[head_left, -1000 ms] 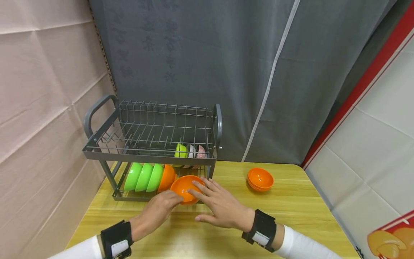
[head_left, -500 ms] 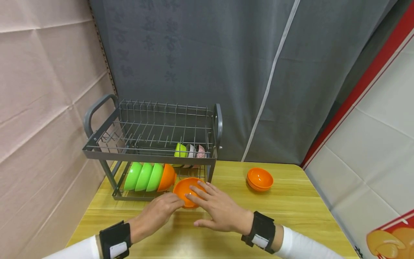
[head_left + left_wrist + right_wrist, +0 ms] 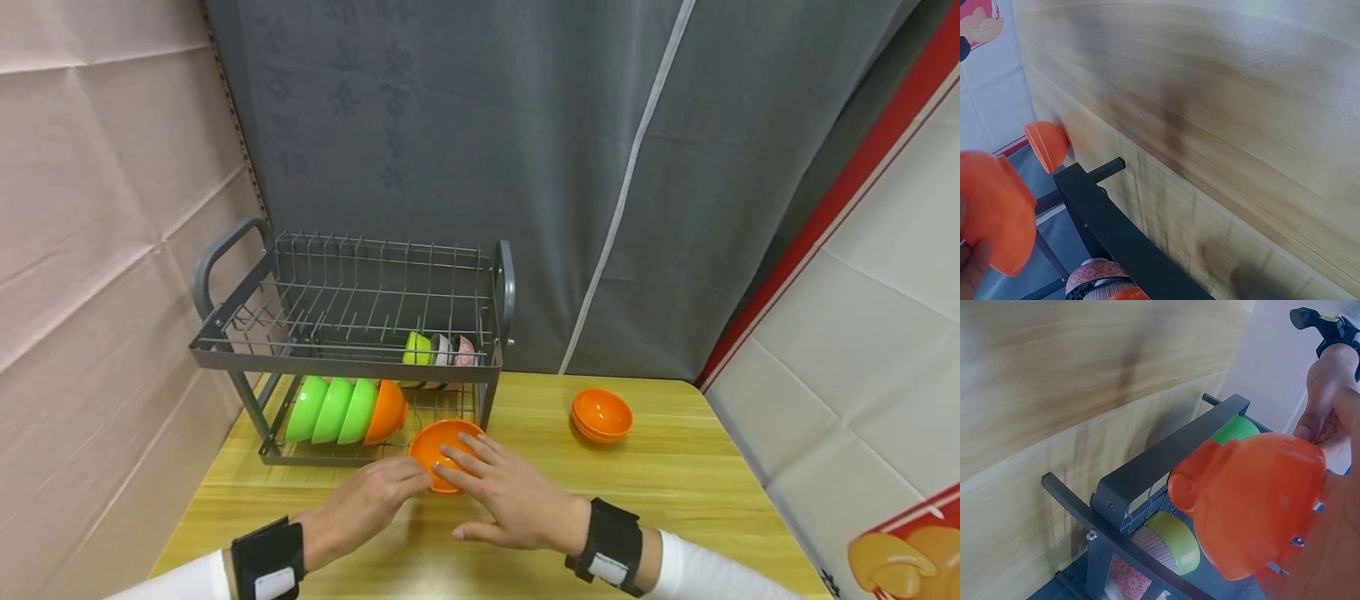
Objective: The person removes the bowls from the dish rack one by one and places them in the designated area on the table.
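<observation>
Both hands hold an orange bowl at the front right corner of a two-tier dish rack.

The wooden table has open board to the right and front, up to its rounded far right corner. The grey dish rack stands at the table's left rear, close to the wall; its upper tier is bare wire, and its lower tier holds three green bowls on edge with an orange bowl in the rack against them, smaller bowls behind. A stack of orange bowls sits well apart to the right. The held orange bowl is tilted just outside the rack's front rail, beside its right post. The right hand lays nearly straight fingers on the rim; the left hand curls its fingers round the near left edge.
</observation>
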Available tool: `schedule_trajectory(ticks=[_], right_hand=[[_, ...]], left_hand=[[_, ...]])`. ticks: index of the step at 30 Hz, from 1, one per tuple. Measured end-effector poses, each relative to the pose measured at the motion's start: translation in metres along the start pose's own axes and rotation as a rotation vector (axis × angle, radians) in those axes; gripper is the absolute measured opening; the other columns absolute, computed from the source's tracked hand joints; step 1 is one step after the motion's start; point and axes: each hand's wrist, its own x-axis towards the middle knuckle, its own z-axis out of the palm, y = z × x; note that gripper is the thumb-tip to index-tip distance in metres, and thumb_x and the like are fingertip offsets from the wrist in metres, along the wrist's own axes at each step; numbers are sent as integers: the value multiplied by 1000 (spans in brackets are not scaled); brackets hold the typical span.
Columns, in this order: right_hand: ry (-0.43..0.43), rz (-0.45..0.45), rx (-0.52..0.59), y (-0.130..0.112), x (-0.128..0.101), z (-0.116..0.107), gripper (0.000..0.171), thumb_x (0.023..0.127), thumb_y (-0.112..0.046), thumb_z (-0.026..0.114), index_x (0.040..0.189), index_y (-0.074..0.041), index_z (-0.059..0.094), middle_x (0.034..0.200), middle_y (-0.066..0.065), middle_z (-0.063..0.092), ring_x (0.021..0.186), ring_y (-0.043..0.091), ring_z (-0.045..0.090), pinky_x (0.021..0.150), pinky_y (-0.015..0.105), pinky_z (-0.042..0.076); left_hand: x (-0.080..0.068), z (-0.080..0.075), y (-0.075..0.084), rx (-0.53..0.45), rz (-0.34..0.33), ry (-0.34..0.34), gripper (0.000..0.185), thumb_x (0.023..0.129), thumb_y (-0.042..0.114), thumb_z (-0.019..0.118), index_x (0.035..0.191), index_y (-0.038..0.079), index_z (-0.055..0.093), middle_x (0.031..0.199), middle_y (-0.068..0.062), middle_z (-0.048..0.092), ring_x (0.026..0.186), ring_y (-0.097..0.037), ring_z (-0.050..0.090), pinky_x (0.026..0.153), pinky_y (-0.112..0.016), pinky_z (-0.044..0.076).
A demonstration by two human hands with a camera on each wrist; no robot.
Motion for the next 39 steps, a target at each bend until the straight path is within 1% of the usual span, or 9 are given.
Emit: schedule_trajectory(ticks=[4,10,15,20,22,25,28,34,39], right_hand=[[-2,-10,-5,-1,-2,0,76,99,-67,41,159,-21,34,166,6,34,155,31,29,127,49,28],[-12,-27,-10,-2,-6,1,73,102,-66,33,158,-20,37,164,4,38,153,31,33,124,49,33],[5,-52,-36,-2,-7,2,61,103,-51,51,154,-18,43,157,1,49,149,28,41,123,45,37],[86,-83,-77,-2,-5,4,41,99,-34,65,137,-19,60,134,-7,68,132,18,59,116,39,45],[130,-98,-94,-2,-4,5,27,98,-31,66,124,-22,65,119,-12,73,119,12,65,109,34,51],[178,-122,-118,-3,-4,6,10,96,-27,67,107,-25,67,98,-18,73,98,6,66,94,26,55],[188,-134,-129,-3,-6,6,7,93,-26,71,99,-25,68,90,-20,73,88,3,65,84,22,53],[181,-130,-134,-3,-8,4,6,91,-27,73,95,-27,68,87,-21,74,79,0,65,74,17,48],[217,-141,-143,-3,-10,5,9,90,-26,74,89,-26,65,80,-21,71,73,-1,62,67,15,39]], left_hand=[[0,-1,0,10,36,17,41,67,-3,82,103,16,75,102,6,74,94,-6,69,87,-18,58],[2,1,0,-3,102,76,40,69,-2,79,105,16,75,105,6,74,96,-8,69,91,-21,58],[3,2,0,2,122,93,40,70,-3,78,105,16,75,105,5,74,97,-8,69,91,-22,58],[4,2,0,2,135,91,39,71,-2,77,106,14,75,107,3,74,99,-10,69,92,-24,58],[4,2,1,7,147,91,39,71,0,77,108,13,75,108,2,75,100,-11,70,92,-25,59],[4,2,1,18,162,90,38,73,4,77,110,13,75,110,0,75,101,-11,70,92,-26,59],[4,1,2,26,171,79,36,75,6,74,111,13,75,112,0,75,102,-11,70,92,-26,59],[4,1,4,44,173,64,32,78,9,68,109,13,75,110,1,76,101,-11,70,91,-26,59],[7,3,6,12,148,43,26,80,12,76,106,14,76,107,1,77,99,-10,71,91,-24,59]])
